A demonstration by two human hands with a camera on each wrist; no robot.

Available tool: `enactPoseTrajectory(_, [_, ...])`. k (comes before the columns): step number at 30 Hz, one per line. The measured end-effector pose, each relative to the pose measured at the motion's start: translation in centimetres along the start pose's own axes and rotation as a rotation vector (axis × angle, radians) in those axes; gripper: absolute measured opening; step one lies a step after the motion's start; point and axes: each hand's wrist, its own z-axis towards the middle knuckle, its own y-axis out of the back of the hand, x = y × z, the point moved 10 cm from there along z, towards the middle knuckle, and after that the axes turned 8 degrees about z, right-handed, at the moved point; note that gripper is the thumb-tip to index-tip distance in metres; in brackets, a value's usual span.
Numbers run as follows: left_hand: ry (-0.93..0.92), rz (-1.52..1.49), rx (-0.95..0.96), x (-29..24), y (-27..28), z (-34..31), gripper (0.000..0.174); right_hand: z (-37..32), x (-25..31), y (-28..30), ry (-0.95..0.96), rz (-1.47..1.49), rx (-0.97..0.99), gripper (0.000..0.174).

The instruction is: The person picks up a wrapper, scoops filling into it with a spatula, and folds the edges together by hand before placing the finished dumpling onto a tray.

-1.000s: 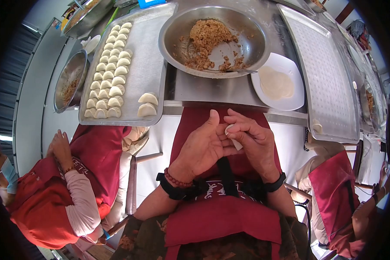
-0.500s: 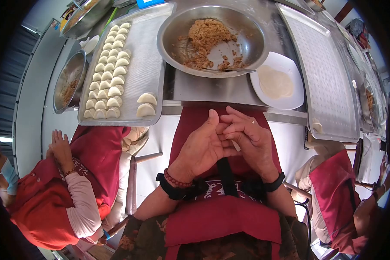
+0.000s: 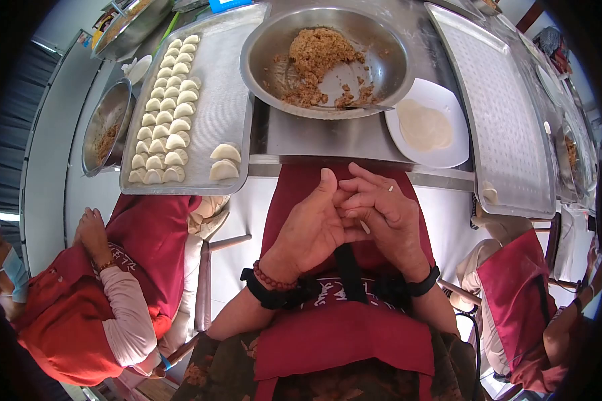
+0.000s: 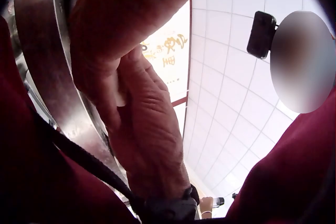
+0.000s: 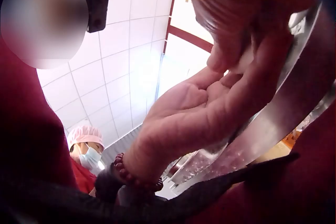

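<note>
My left hand [image 3: 309, 226] is held palm up over the apron, its thumb pointing up and its fingers reaching under my right hand. My right hand [image 3: 393, 224] pinches a pale dough dumpling [image 5: 244, 62] between thumb and fingers, over the left fingers. Most of the dumpling is hidden in the head view; a small pale part shows between the hands in the right wrist view. Ahead stands a steel bowl [image 3: 261, 83] of brown minced filling [image 3: 322, 53]. Round dough wrappers [image 3: 423, 127] lie on a white plate [image 3: 451, 155] beside it.
On the left, a metal tray [image 3: 227, 67] bears rows of half-moon dumplings [image 3: 177, 125], with two more near its front right corner. A perforated tray [image 3: 505, 113] stands on the right. People in red sit on both sides; another steel bowl [image 3: 93, 144] is at far left.
My right fingers have closed further over the dumpling, hiding the white dough that showed before. My left hand has hardly moved. The person on the left has brought their hands closer together.
</note>
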Motion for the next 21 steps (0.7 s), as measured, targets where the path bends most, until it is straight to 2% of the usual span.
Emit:
enactPoseTrajectory(6, [-0.025, -0.028, -0.014, -0.27, -0.04, -0.08, 0.069, 0.14, 0.21, 0.66, -0.089, 0.073, -0.075, 0.020])
enactPoseTrajectory(12, [-0.019, -0.040, -0.003, -0.06, 0.27, -0.01, 0.069, -0.11, -0.63, 0.57, -0.085, 0.136, -0.075, 0.015])
enactPoseTrajectory(15, [-0.008, -0.044, -0.031, 0.01, 0.25, -0.03, 0.071, -0.02, -0.24, 0.53, -0.045, 0.013, -0.024, 0.016])
enactPoseTrajectory(21, [-0.057, -0.101, -0.002, -0.52, -0.06, -0.13, 0.070, -0.07, -0.58, 0.98, -0.135, 0.184, -0.135, 0.016])
